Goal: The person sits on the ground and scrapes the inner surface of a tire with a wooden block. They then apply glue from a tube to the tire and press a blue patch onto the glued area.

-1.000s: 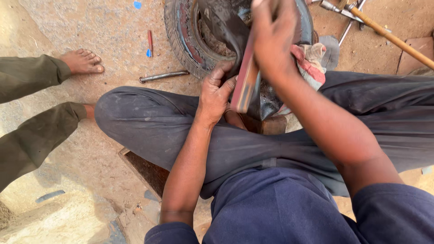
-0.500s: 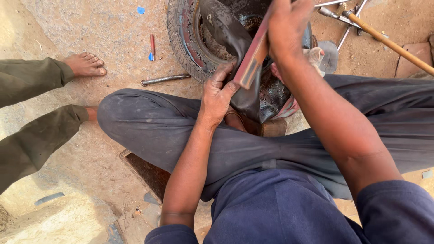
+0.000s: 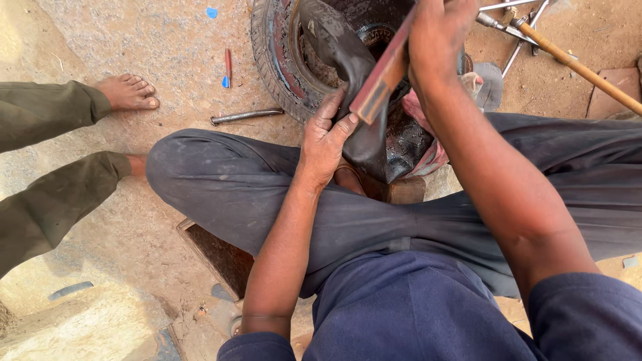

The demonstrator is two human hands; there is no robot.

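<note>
Inner tube (image 3: pixel 364 144) under left hand (image 3: pixel 326 137)

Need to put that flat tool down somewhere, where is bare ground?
Bare ground lies left of the tyre, between the metal rod and another person's bare foot. Crowded: top right, with the wooden handle and metal tools.

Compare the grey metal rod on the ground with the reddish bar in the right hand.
The metal rod lies flat on the dirt, untouched; the reddish bar is held tilted by the right hand, against the black inner tube. The rod is thin, round and grey; the bar is wider, flat and red-brown. Both are straight.
</note>
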